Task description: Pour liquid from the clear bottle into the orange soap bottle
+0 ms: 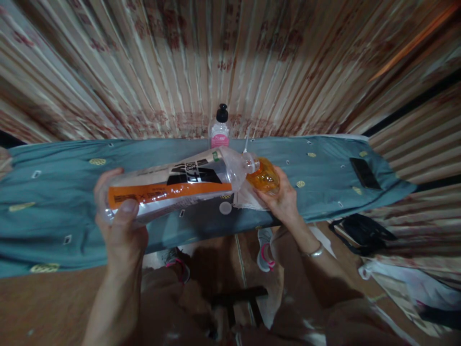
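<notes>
Holding in left hand (124, 233): clear, orange-labelled bottle (173, 185), tilted | in right hand (285, 198): amber container (265, 179) | behind, part-hidden: pump bottle (220, 129)

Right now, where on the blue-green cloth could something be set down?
Bare cloth lies left of the left hand, and between the right hand and the dark flat object. The middle is crowded: pump bottle, tilted large bottle, amber container, pale disc.

Head camera: worn on the head, looking forward and down (quite steeply)
Left hand (122, 216), right hand (283, 199): close below, mid-frame
Floral curtain (230, 62): faced, upper frame
</notes>
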`<state>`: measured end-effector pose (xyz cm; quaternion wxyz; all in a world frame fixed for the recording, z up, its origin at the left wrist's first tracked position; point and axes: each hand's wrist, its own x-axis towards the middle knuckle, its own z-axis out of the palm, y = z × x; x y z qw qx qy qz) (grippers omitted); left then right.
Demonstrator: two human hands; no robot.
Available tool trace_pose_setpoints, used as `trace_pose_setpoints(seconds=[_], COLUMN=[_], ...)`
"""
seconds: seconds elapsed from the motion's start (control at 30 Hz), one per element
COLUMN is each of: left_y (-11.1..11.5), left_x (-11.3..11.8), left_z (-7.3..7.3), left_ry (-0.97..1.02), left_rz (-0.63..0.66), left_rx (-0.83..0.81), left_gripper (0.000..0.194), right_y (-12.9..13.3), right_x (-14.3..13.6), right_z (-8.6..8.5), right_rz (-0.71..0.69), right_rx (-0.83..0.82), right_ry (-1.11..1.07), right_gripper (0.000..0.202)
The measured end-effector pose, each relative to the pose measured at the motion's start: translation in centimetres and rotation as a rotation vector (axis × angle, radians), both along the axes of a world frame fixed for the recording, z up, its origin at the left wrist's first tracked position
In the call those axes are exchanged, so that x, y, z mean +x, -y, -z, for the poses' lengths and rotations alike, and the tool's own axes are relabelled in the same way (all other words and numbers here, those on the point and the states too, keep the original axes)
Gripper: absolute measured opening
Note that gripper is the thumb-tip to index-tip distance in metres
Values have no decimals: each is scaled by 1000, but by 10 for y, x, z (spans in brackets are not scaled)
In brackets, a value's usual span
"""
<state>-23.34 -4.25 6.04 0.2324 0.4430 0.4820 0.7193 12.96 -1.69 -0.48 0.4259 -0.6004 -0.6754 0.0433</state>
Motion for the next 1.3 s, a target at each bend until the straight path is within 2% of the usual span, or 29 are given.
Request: trace_pose_setpoints(seconds=[0.33, 0.67, 1.07, 1.3], left_y=[-1, 0, 1, 2], left_x=[-2, 0, -2, 0], left_z=[2, -1, 1, -2], left_ry=[27, 20, -71, 7], left_rz=[-28, 0, -25, -14], left_rx=[3, 48, 19, 11], left_gripper=[76, 70, 69, 70], right_y=[0, 0, 0, -1], right_x=[-2, -1, -1, -1], right_z=[-1, -3, 0, 0], right_rz=[27, 6, 9, 2], right_rx=[-2, -24, 8, -6], right_ry=[2, 3, 13, -4], right_gripper=[83, 83, 83, 83])
